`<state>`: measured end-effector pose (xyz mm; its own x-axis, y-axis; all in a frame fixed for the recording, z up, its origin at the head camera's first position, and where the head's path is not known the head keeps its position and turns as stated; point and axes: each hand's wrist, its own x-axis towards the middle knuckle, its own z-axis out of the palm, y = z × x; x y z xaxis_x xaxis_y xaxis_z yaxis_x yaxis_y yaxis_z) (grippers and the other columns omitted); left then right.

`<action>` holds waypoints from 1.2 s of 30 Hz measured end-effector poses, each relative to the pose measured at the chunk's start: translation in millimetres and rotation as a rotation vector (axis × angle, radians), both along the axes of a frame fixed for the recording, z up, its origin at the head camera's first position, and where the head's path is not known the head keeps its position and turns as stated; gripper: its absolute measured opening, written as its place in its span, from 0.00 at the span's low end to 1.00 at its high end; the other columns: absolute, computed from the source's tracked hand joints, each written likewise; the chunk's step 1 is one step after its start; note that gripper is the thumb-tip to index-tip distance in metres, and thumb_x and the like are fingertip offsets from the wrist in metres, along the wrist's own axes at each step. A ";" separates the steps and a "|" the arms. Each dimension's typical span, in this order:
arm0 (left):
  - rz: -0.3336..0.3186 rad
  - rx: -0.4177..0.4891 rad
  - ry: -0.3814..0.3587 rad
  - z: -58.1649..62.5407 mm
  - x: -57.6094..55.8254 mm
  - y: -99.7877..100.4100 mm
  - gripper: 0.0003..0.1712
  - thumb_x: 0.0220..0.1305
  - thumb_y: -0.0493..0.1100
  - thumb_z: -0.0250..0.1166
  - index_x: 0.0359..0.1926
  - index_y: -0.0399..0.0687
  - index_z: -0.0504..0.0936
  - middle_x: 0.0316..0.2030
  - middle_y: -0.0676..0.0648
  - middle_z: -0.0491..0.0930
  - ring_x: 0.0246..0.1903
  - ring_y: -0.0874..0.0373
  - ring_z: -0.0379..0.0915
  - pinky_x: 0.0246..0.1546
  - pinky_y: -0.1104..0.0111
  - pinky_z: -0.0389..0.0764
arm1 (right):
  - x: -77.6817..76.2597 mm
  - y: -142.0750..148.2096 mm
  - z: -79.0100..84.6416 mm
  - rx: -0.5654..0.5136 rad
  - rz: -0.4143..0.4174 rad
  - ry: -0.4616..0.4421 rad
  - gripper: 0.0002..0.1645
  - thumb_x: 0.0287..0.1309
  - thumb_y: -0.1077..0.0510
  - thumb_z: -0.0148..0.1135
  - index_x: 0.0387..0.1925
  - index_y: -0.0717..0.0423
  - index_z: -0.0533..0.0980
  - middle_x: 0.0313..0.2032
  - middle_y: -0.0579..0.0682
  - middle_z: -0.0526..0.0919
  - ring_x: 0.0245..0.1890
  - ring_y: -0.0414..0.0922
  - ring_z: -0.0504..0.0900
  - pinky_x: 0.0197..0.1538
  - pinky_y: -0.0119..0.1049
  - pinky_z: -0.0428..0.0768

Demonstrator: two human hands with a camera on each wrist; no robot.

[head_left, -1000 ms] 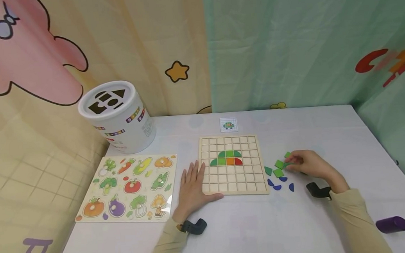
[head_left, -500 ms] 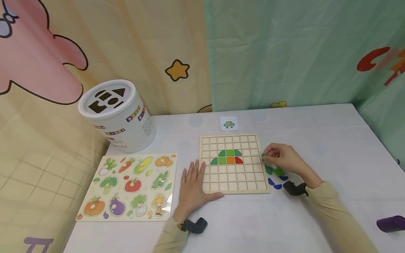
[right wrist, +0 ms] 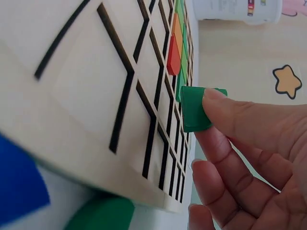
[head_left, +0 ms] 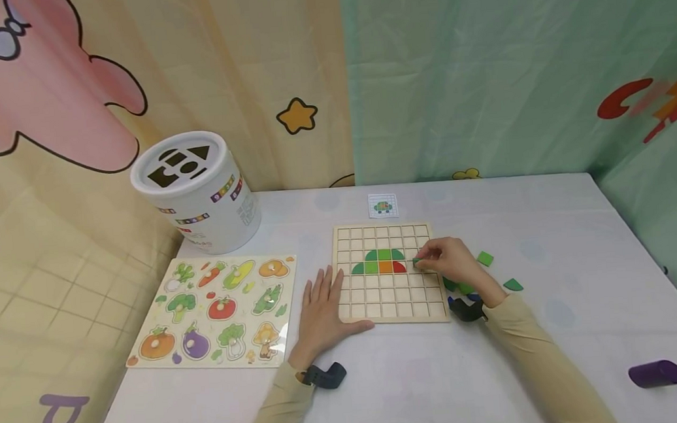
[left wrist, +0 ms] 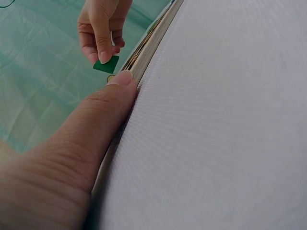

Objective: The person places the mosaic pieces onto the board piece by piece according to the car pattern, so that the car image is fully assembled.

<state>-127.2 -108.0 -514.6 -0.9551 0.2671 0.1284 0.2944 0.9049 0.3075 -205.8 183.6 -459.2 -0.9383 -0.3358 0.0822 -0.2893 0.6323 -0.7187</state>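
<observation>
Right hand (head_left: 450,258) has a green piece (head_left: 416,262) pinched between thumb and fingertips, over the board (head_left: 391,294), just right of the red piece (head_left: 399,267). Can't tell if it's touching wood. Left hand (head_left: 321,314) is flat, fingers spread, gripping nothing, index by the left edge, thumb on the near edge. Loose pieces (head_left: 466,288) crowd the right edge; the purple tube (head_left: 656,373) is well clear.

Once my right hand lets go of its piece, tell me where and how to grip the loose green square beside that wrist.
I'd pinch the green square by two opposite edges, coming down from above. It lies flat on the table, so its face offers little to grip, while its edges look free.
</observation>
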 end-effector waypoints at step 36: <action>0.002 0.007 0.007 -0.4 0.5 0.1 0.68 0.41 0.80 0.61 0.74 0.45 0.50 0.73 0.41 0.43 0.72 0.47 0.33 0.69 0.55 0.33 | 4.1 -9.2 0.3 0.278 0.009 0.018 0.05 0.54 0.58 0.69 0.29 0.57 0.86 0.29 0.46 0.83 0.28 0.42 0.75 0.32 0.38 0.75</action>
<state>-126.7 -107.9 -515.1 -0.9546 0.2646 0.1366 0.2950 0.9032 0.3118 -201.7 174.4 -458.9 -0.9346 -0.3556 0.0022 -0.3064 0.8020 -0.5128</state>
